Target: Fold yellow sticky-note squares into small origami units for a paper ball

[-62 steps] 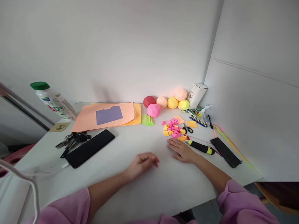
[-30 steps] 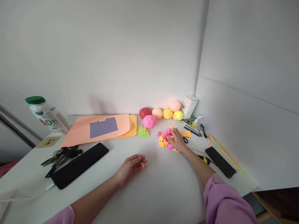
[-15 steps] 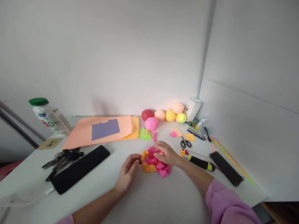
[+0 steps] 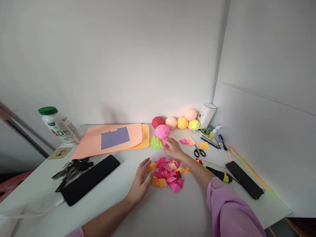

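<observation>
A loose pile of folded paper pieces (image 4: 164,173), mostly pink with some orange, peach and red, lies on the white table before me. At its left edge, my left hand (image 4: 138,186) is open, thumb apart from the fingers, beside orange folded pieces (image 4: 158,182). Beyond the pile, my right hand (image 4: 174,150) is stretched out with its fingers apart. Its fingertips are at a small pink folded piece (image 4: 165,143) next to the green paper squares (image 4: 155,142). The fingers partly cover that piece.
Faceted paper balls (image 4: 162,131) line the wall. Scissors (image 4: 199,151), pens (image 4: 209,142), a glue bottle (image 4: 214,132) and a cutter (image 4: 219,174) lie rightward. Leftward are paper sheets (image 4: 85,141), keys (image 4: 74,169), a black power bank (image 4: 91,179) and a white bottle (image 4: 60,128).
My right hand has moved from over the pile, away from me, to the small pink piece by the green squares. My left hand's fingers have spread. The view has shifted slightly.
</observation>
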The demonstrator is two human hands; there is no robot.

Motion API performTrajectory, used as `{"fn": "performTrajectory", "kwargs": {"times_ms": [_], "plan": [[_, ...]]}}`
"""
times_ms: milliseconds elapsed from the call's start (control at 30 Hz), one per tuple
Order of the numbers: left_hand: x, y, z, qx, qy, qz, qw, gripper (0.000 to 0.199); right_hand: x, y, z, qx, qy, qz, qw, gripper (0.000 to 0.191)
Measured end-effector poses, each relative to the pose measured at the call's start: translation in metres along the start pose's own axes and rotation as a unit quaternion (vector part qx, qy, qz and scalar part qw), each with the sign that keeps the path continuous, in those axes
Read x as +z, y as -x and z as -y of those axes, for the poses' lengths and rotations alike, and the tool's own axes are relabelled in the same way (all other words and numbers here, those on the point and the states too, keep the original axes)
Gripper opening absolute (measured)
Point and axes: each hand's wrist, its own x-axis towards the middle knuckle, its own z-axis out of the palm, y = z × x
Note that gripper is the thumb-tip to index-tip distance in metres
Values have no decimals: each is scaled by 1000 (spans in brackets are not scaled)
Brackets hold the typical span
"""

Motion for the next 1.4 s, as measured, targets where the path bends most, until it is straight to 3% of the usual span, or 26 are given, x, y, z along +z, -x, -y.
{"fn": "performTrajectory", "kwargs": {"times_ms": [100, 200, 300, 400, 467, 567, 600, 667, 800, 900, 967, 1000, 1067, 1167, 1200, 1300, 1400], "plan": [[0, 0, -1, -1, 6, 7, 1000, 43, 0, -5, 6, -42, -17, -8, 999, 54], [0, 0, -1, -1, 8, 11, 1000, 42, -1, -6, 10, -46, -8, 24, 999, 46], [0, 0, 1, 1, 9, 12, 1000, 43, -3, 12, 15, -46, -12, 38, 998, 45], [1, 0, 2, 0, 11, 15, 1000, 43, -11, 33, 15, -90, -74, 56, 992, 42], [1, 0, 2, -5, 15, 17, 1000, 43, -23, 36, 6, -98, -73, 33, 992, 40], [0, 1, 1, -14, 17, 16, 1000, 44, -40, 20, -15, 53, 44, -62, 996, 40], [0, 1, 0, -15, 16, 17, 1000, 44, -43, 13, -22, 105, 61, -51, 991, 41], [0, 1, 0, -14, 13, 19, 1000, 45, -43, 5, -28, 120, 53, -23, 991, 42], [0, 1, 0, -13, 10, 21, 1000, 45, -23, 26, 0, 59, 24, 24, 998, 37], [-1, 1, 0, -13, 12, 21, 1000, 45, -10, 63, 29, -61, -44, 31, 997, 46], [-1, 3, 1, -8, 3, 19, 1000, 45, -10, 84, 35, -105, -52, 12, 993, 48], [-1, 4, 1, 0, -10, 17, 1000, 45, -13, 92, 32, -93, -39, -10, 995, 48], [0, 7, 1, 46, -51, 13, 998, 46, -21, 103, 18, -5, 5, -51, 999, 47], [3, 13, 2, 172, -142, 20, 975, 59, -32, 110, -9, 167, 74, -42, 982, 52], [4, 15, 2, 213, -175, 29, 961, 66, -33, 111, -15, 196, 79, -31, 977, 55], [8, 19, 2, 298, -256, 69, 917, 81, -30, 115, -19, 226, 85, -10, 970, 60], [8, 22, 1, 343, -293, 105, 886, 82, -19, 113, -4, 204, 70, 10, 976, 61]]}}
